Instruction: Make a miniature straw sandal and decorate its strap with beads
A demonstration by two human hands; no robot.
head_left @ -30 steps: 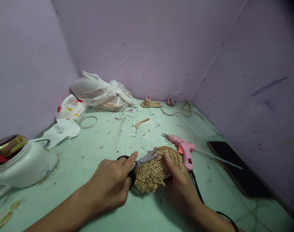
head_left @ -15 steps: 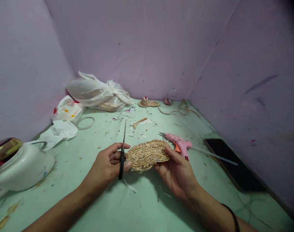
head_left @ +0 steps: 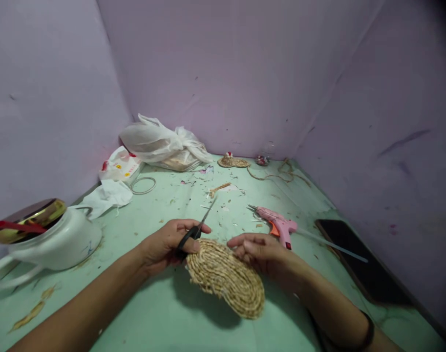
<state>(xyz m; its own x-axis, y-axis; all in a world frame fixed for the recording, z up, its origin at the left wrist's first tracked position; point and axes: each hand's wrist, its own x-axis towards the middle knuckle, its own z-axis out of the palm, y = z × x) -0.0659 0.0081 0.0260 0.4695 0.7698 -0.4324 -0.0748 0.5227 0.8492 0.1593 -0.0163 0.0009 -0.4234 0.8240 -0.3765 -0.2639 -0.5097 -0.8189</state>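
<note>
A shoe-sole-shaped piece of coiled straw rope (head_left: 228, 281) hangs tilted above the table, its wide end down to the right. My left hand (head_left: 171, 242) is closed on its left end, thumb on top, and also holds black-handled scissors (head_left: 189, 239) with the blades pointing up and away. At the sole's upper edge is my right hand (head_left: 257, 249), thumb and fingers drawn together; whether a strand lies between them I cannot make out. Beyond it lies a pink glue gun (head_left: 276, 220) with a clear glue stick in its back.
A phone (head_left: 358, 259) lies at the right. On the left stands a white pot (head_left: 61, 247). Toward the back are a plastic bag (head_left: 164, 146), a metal ring (head_left: 143, 186), a finished-looking straw slipper (head_left: 233, 161), a bead jar (head_left: 262, 159), loose rope (head_left: 290, 171) and scraps.
The straw sole has swung so its right end points down toward me. My right hand has let go of that end and moved to the upper edge. The scissors have tilted right.
</note>
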